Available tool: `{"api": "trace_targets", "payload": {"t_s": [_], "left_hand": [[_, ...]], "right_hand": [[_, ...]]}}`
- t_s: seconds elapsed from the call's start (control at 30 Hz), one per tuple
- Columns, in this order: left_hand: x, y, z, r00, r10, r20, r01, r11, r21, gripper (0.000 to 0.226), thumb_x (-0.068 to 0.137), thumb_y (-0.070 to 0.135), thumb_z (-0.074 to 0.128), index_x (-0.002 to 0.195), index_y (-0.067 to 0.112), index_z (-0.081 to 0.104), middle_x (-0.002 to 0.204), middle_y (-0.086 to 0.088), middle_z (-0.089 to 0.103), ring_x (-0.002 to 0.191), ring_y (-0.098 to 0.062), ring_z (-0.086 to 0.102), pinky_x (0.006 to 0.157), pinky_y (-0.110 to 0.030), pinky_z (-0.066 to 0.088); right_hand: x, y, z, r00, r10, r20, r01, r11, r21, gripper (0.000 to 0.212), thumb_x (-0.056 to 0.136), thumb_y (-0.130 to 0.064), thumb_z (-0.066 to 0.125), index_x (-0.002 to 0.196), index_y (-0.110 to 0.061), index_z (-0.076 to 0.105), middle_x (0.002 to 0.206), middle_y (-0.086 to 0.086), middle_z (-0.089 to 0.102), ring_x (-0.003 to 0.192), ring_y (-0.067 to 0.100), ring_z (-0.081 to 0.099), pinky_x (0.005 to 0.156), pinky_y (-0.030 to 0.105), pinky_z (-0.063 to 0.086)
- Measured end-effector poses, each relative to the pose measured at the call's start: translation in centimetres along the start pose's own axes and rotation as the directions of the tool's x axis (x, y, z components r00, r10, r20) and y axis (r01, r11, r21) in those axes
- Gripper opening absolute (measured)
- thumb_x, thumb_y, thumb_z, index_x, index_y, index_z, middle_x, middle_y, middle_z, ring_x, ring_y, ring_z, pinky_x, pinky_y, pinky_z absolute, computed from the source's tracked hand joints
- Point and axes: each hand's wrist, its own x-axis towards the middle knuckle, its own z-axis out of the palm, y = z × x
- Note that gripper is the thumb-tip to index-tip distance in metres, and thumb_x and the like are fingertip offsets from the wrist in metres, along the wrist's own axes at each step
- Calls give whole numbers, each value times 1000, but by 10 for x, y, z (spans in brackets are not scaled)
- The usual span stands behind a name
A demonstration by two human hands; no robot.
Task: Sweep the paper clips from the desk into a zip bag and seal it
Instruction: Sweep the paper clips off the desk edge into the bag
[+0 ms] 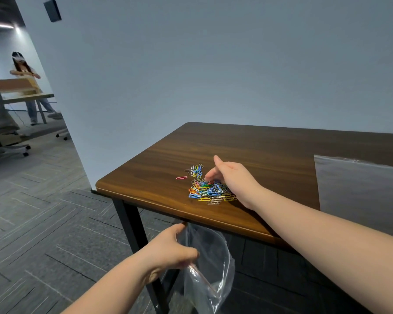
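A heap of coloured paper clips (208,190) lies near the front left corner of the brown wooden desk (270,150). One pink clip (181,177) lies apart, to the left of the heap. My right hand (233,179) rests on the desk at the heap's right side, fingers curled down onto the clips and thumb raised. My left hand (174,248) grips the rim of a clear zip bag (210,264), which hangs below the desk's front edge with its mouth up against the edge.
A second clear plastic bag (361,189) lies flat on the desk at the right. The desk stands against a pale wall, on black metal legs (132,225). At far left an office chair (0,130) and another person at a table stand on grey carpet.
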Motion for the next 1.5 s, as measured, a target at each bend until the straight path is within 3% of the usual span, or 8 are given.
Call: {"api": "trace_targets", "payload": {"t_s": [0.13,0.23,0.63,0.77,0.93,1.03,1.13,1.5], "left_hand": [[0,1,4,1000,-1,-18,1,1000,-2,88,71,0,61,150,14,26,53,-5,59,41,-11,50,45,-20,44],[2,2,6,1000,3,-20,-3,1000,-4,85,72,-2,61,149,13,28,64,-12,59,42,-11,49,43,-19,44],[7,-3,13,999,21,-35,-23,998,-62,77,73,-6,60,143,17,37,57,-8,50,40,-10,45,41,-18,42],[5,-1,15,999,40,-16,-41,996,-78,67,73,-5,59,132,23,42,60,-10,51,44,-13,45,44,-21,44],[5,2,18,999,44,-1,-44,989,-138,38,77,-8,58,90,27,52,60,-7,52,45,-13,43,50,-24,44],[7,-1,17,999,35,17,-32,986,-166,48,74,-8,59,105,27,51,76,-15,51,50,-14,42,51,-25,43],[9,-7,13,999,34,31,-30,992,-124,81,61,-2,57,134,29,42,82,-17,48,51,-15,42,51,-24,44],[9,-10,7,992,65,108,-56,995,-79,87,59,-4,52,139,27,41,80,-17,50,48,-13,47,47,-22,45]], "right_hand": [[-3,3,1,992,-20,-123,23,999,24,56,99,-46,32,82,-11,73,99,-1,71,105,15,59,105,40,39],[-2,3,0,977,26,-213,-12,998,67,54,99,-43,34,75,-12,70,93,5,71,98,18,62,102,42,44],[-24,4,7,994,-1,-106,13,994,109,53,99,-41,37,67,-12,69,78,6,73,91,23,68,101,45,46],[-27,5,8,995,-4,-96,16,993,120,53,99,-39,38,67,-12,69,80,6,73,93,24,68,101,45,47],[-22,4,5,993,16,-115,-1,992,123,55,97,-44,38,75,-7,72,90,6,73,99,21,65,102,45,46],[-21,0,5,997,35,-62,-28,994,108,59,97,-47,36,73,-8,73,87,7,75,96,22,67,103,45,45],[-25,-2,8,999,31,-34,-28,996,82,62,98,-47,34,72,-7,73,84,10,75,93,22,68,104,45,44],[-41,-6,17,1000,7,-23,-5,998,61,62,100,-44,32,65,-9,69,75,6,73,82,16,66,96,35,44]]}}
